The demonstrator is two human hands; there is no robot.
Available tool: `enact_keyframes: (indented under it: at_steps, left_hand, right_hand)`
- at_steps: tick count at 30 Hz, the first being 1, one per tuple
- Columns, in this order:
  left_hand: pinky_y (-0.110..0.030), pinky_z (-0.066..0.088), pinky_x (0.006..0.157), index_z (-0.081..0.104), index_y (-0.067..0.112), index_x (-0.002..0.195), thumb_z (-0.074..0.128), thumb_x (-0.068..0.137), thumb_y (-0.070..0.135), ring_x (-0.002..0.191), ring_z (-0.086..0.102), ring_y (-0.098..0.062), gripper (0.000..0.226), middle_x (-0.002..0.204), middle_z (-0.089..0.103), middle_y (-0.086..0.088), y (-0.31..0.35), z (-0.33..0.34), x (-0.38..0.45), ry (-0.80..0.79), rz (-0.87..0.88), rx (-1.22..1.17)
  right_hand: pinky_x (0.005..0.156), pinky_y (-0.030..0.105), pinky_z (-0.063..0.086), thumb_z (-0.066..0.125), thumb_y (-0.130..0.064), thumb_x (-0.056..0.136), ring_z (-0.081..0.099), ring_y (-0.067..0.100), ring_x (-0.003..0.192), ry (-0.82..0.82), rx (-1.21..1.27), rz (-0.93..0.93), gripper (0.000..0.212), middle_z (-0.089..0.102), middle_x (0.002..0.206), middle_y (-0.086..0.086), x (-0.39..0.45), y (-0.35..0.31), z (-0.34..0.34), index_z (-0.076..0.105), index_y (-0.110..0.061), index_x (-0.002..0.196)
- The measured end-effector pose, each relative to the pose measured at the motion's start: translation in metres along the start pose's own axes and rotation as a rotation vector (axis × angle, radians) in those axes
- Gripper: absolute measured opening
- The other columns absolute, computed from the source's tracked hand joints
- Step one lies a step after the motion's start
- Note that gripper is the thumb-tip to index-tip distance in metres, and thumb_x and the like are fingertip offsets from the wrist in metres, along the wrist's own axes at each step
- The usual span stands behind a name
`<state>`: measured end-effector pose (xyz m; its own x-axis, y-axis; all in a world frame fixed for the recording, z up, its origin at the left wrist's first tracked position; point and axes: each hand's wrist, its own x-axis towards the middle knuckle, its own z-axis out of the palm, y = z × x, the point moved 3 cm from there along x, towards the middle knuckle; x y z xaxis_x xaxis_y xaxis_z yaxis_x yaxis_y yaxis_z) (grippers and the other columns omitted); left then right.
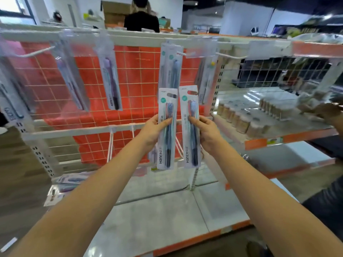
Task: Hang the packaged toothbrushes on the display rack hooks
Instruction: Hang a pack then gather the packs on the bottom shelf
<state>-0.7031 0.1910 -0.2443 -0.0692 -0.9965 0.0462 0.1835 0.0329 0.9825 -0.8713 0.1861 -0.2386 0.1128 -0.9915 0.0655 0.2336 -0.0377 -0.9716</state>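
Observation:
My left hand grips one packaged toothbrush upright by its middle. Beside it, my right hand grips a second packaged toothbrush the same way. Both packs are held in front of the red wire-grid display rack, below a hanging toothbrush pack on a white hook. Further packs hang on hooks to the left, and one more pack hangs to the right. A bare white hook sticks out at the upper left.
Loose toothbrush packs lie on the low shelf at lower left. A side shelf on the right carries several small jars. Another person's hand reaches over that shelf. A person in black stands behind the rack.

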Motion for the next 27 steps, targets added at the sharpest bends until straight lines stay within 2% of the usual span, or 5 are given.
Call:
enact_keyframes:
  at_steps: [6, 14, 20, 24, 27]
  left_hand:
    - [-0.04, 0.047, 0.099, 0.061, 0.017, 0.107, 0.063, 0.088, 0.017, 0.103, 0.065, -0.016, 0.02, 0.105, 0.07, -0.001, 0.029, 0.043, 0.005, -0.029, 0.115, 0.058]
    - [-0.045, 0.044, 0.103, 0.059, 0.022, 0.104, 0.061, 0.09, 0.018, 0.105, 0.063, -0.019, 0.015, 0.104, 0.069, -0.001, 0.067, 0.066, 0.024, -0.006, 0.228, 0.067]
    - [-0.048, 0.045, 0.101, 0.06, 0.027, 0.098, 0.068, 0.082, 0.035, 0.107, 0.064, -0.025, 0.019, 0.105, 0.07, -0.003, 0.076, 0.068, 0.035, 0.059, 0.236, 0.079]
    - [-0.049, 0.049, 0.096, 0.06, 0.021, 0.105, 0.066, 0.087, 0.025, 0.108, 0.063, -0.028, 0.019, 0.11, 0.068, -0.007, 0.077, 0.064, 0.048, 0.085, 0.211, 0.041]
    - [-0.042, 0.055, 0.086, 0.057, 0.017, 0.114, 0.062, 0.09, 0.02, 0.095, 0.068, -0.024, 0.025, 0.103, 0.069, -0.006, 0.075, 0.062, 0.054, 0.081, 0.163, 0.027]
  right_hand:
    - [0.072, 0.036, 0.059, 0.062, -0.016, 0.089, 0.07, 0.019, 0.077, -0.015, 0.011, -0.035, 0.017, 0.071, 0.087, 0.005, 0.001, -0.025, -0.031, 0.065, -0.004, 0.101]
    - [0.07, 0.035, 0.06, 0.062, -0.016, 0.088, 0.069, 0.019, 0.075, -0.023, 0.08, -0.038, 0.012, 0.069, 0.086, 0.005, 0.004, -0.044, -0.041, 0.063, -0.006, 0.095]
    - [0.059, 0.028, 0.057, 0.062, -0.016, 0.089, 0.071, 0.014, 0.071, -0.039, 0.076, -0.025, 0.008, 0.073, 0.079, -0.001, 0.005, -0.044, -0.048, 0.065, -0.009, 0.093]
    - [0.066, 0.03, 0.057, 0.063, -0.017, 0.088, 0.07, 0.016, 0.078, -0.036, 0.044, -0.02, 0.012, 0.072, 0.088, 0.002, 0.006, -0.038, -0.053, 0.066, -0.009, 0.096]
    - [0.06, 0.026, 0.056, 0.063, -0.016, 0.088, 0.07, 0.013, 0.074, -0.043, 0.026, -0.001, 0.013, 0.072, 0.085, 0.0, 0.008, -0.035, -0.055, 0.065, -0.008, 0.098]
